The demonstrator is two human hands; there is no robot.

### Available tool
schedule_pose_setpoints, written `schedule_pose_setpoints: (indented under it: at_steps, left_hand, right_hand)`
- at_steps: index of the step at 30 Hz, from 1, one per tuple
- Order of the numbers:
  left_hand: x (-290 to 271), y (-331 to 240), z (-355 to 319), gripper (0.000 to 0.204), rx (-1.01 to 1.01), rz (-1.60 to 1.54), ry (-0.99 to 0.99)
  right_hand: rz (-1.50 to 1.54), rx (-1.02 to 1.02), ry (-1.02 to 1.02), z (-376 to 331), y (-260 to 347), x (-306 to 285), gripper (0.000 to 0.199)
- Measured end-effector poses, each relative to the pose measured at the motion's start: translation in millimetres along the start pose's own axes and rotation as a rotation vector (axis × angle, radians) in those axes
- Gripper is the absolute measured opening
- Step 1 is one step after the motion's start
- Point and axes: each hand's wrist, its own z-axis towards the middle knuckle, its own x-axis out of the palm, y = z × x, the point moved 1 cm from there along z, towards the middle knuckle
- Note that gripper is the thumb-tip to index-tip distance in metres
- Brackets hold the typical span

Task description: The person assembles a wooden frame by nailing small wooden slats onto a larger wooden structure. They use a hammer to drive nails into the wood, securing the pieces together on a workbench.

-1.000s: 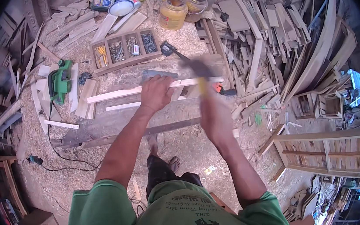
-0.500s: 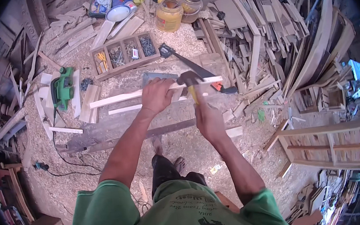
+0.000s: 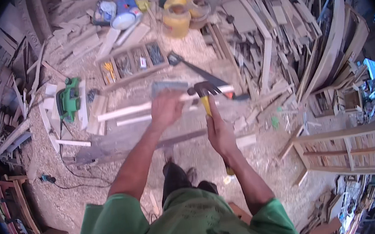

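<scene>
My right hand [image 3: 220,134] is wrapped around the yellow handle of a claw hammer [image 3: 207,105]. The hammer's dark head is over the right part of a long pale wooden strip [image 3: 125,110]; whether they touch I cannot tell. Farther left along that strip, my left hand [image 3: 166,108] is closed over it, its fingers blurred. A second thin strip [image 3: 133,121] lies nearer me on the worn wooden bench [image 3: 185,134]. Just beyond my left hand lies a flat blue-grey piece [image 3: 166,86]. A handsaw [image 3: 201,72] lies beyond the hammer, its orange-and-black end partly behind the strip.
A compartmented wooden box [image 3: 134,67] holds nails and yellow pieces. A green electric planer [image 3: 69,101] stands left, its cord trailing down. Yellow jars [image 3: 176,22] and a white bowl [image 3: 125,21] are at the back. Scrap wood [image 3: 274,30] and a slatted frame [image 3: 348,150] fill the right.
The whole view has shifted slightly. The hammer in my right hand has tilted, so its claw and more of its handle show. My left hand stays at the strip.
</scene>
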Motion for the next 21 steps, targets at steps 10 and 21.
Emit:
schedule_pose_setpoints:
  at_steps: [10, 21]
  left_hand:
    - [4.2, -1.2, -3.3, 0.025, -0.026, -0.070, 0.028]
    - [2.8, 12.5, 9.5, 0.036, -0.088, -0.071, 0.162]
  right_hand:
    - [0.015, -0.346, -0.281, -3.1, 3.3, -16.7, 0.055]
    - [-0.152, -0.047, -0.081, 0.1, -29.7, 32.2, 0.056]
